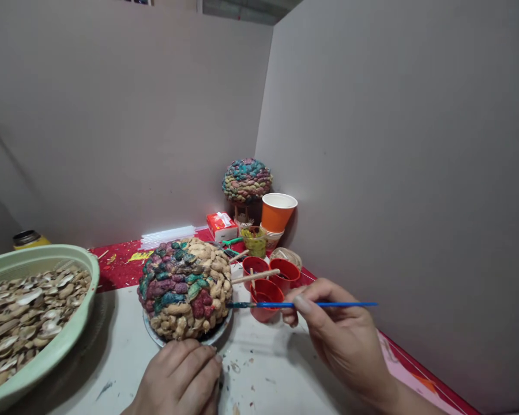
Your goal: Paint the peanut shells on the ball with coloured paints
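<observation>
My right hand (341, 328) pinches a thin blue paintbrush (328, 304) held level. Its dark bristle end points left, at the right side of a dome covered in peanut shells (185, 288). Purple, teal, green and red paint colours the dome's left and middle; the shells at right and along the bottom are bare tan. The dome sits on a plate with a pale rim (152, 334). Against the front rim, my left hand (179, 374) is closed with its fingers together; the fingertips are hidden. Behind the brush stand red cups (264, 314) with wooden sticks in them.
At left is a green basket (75, 323) of peanut shells. Farther back are a painted shell dome on a stand (247, 180), orange paper cups (278, 216), a clear cup (254, 242), a red-and-white box (222, 226) and clear sticks (166, 236). Grey panels (393, 173) enclose the table.
</observation>
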Motion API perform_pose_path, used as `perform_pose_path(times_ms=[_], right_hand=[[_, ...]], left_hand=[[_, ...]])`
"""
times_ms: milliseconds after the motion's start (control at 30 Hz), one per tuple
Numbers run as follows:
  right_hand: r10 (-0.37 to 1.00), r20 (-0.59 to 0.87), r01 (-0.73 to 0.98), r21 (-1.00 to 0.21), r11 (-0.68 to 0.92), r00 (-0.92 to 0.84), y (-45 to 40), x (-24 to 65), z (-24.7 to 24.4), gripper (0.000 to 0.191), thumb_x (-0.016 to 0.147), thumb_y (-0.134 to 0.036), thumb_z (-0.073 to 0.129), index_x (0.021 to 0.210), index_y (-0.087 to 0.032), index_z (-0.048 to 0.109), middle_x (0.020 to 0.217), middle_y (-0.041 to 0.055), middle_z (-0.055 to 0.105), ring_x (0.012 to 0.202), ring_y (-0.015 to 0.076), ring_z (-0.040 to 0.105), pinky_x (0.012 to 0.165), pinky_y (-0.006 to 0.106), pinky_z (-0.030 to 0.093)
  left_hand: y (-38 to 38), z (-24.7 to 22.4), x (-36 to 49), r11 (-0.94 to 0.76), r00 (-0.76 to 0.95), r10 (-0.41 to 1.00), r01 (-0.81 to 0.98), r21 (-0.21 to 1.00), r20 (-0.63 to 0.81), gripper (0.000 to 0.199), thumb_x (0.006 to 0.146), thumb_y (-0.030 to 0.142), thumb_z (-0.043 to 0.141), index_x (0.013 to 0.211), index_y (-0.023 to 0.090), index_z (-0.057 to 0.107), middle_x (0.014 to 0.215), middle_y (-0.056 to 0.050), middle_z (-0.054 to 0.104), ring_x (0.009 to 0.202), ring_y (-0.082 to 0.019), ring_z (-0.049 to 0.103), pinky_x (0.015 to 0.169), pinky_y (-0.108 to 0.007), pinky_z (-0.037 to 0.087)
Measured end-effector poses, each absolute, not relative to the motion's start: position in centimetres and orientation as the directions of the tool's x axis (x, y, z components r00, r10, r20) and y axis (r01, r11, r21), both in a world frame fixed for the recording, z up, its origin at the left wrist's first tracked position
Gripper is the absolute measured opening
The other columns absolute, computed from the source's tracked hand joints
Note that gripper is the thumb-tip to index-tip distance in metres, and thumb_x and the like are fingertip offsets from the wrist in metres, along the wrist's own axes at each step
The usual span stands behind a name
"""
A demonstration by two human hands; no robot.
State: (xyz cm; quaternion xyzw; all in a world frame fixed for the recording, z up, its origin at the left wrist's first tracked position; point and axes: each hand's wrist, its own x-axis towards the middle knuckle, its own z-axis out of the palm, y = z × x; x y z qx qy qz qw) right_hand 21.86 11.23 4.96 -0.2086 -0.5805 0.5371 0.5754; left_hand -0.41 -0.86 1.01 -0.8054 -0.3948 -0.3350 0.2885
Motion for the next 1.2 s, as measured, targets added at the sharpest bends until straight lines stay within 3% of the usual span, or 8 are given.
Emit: perform_pose_path(times_ms=[333,600,1200], right_hand=[[0.872,0.41,-0.308,-0.894,0.326,-0.268,10.9,21.3,4.0,0.02,0.083,-0.034,0.075,0.072,-0.021,0.067,0.065,0.002,0.073,0.059,0.0159,0.071,0.056,0.024,0.056],[0.893,0.352,-0.32,-0.911,0.258,-0.282,11.3,20.7,3.8,0.023,0.083,-0.037,0.075,0.072,-0.021,0.063,0.062,0.0016,0.073,0.057,0.016,0.069,0.057,0.026,0.056],[0.914,0.271,-0.304,-0.936,0.177,-0.303,11.8,21.1,4.1,0.03,0.08,-0.043,0.075,0.07,-0.02,0.059,0.063,0.0021,0.074,0.056,0.0143,0.07,0.051,0.022,0.053]], left_hand=[[-0.7,0.2,-0.6,-0.506,0.459,0.449,0.838,-0.205,0.767,0.029,0.098,0.015,0.041,0.098,0.013,0.07,0.084,-0.007,0.081,0.074,-0.02,0.075,0.067,-0.033,0.057],[-0.5,1.8,-0.3,-0.49,0.498,0.482,0.835,-0.249,0.721,0.027,0.099,0.015,0.041,0.097,0.014,0.068,0.082,-0.005,0.082,0.071,-0.018,0.077,0.065,-0.029,0.058],[-0.5,1.4,-0.3,-0.507,0.497,0.491,0.831,-0.229,0.716,0.023,0.095,0.012,0.047,0.095,0.014,0.07,0.082,-0.006,0.081,0.074,-0.017,0.076,0.071,-0.027,0.057]])
